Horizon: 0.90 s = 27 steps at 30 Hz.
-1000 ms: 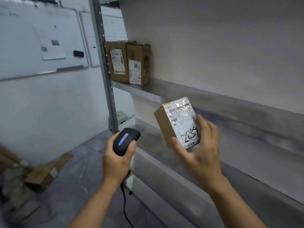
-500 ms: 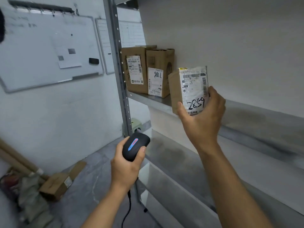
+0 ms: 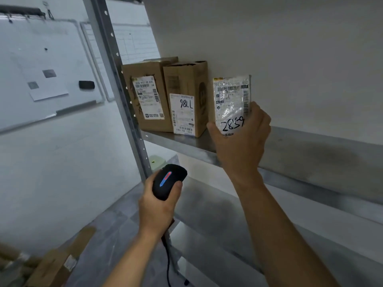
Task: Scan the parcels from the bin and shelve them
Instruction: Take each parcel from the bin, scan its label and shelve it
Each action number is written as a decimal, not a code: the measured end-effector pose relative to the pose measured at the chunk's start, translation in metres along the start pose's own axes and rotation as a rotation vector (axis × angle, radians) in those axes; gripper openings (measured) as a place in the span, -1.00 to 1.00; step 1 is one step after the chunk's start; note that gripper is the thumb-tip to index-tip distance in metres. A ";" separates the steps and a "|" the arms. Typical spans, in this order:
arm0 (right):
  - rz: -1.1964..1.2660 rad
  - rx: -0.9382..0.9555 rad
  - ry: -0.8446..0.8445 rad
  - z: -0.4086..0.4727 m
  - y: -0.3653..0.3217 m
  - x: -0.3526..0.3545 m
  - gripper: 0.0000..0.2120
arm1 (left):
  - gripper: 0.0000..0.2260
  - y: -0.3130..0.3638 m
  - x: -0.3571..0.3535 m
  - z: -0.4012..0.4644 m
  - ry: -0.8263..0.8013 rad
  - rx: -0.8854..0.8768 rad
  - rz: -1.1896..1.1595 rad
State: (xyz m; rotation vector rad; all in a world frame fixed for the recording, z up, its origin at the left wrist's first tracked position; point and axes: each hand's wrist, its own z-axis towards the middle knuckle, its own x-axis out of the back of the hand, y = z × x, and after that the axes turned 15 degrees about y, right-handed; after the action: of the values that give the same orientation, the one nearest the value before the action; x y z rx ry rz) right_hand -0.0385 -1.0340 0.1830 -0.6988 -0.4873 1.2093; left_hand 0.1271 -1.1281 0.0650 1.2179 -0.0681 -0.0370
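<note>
My right hand (image 3: pixel 241 141) grips a small cardboard parcel (image 3: pixel 231 100) by its lower part, upright on or just above the metal shelf (image 3: pixel 310 150). Its taped label reads 2859. It stands right beside a brown box labelled 98LL (image 3: pixel 186 104), close against it. A second brown box (image 3: pixel 145 96) stands further left by the shelf post. My left hand (image 3: pixel 157 210) holds a black corded barcode scanner (image 3: pixel 169 181) with a lit red-blue strip, lower down in front of the shelf below.
A perforated steel upright (image 3: pixel 124 100) frames the shelf's left end. A lower shelf (image 3: pixel 228 220) runs beneath. Whiteboards (image 3: pixel 41 69) hang on the left wall. Cardboard pieces (image 3: pixel 51 264) lie on the floor at lower left. A small pale device (image 3: pixel 156 160) sits behind the post.
My right hand has lifted the parcel from waist height up to the shelf and brought it leftward beside the 98LL box. The scanner hand has stayed low.
</note>
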 end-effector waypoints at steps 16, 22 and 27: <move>-0.234 -0.050 0.066 -0.046 -0.009 -0.059 -0.02 | -0.51 -0.051 0.001 0.083 -0.291 0.021 -0.087; -0.311 -0.040 0.031 -0.048 -0.007 -0.057 -0.19 | -0.39 -0.058 -0.005 0.085 -0.388 0.039 -0.143; -0.312 -0.020 0.023 -0.049 -0.015 -0.025 -0.25 | -0.38 -0.064 -0.015 0.076 -0.475 0.056 -0.172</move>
State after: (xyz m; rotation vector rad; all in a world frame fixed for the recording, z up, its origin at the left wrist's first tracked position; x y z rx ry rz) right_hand -0.0025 -1.0719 0.1594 -0.6265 -0.5664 0.9038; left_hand 0.1068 -1.2201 0.0300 1.2477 -0.3802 -0.4777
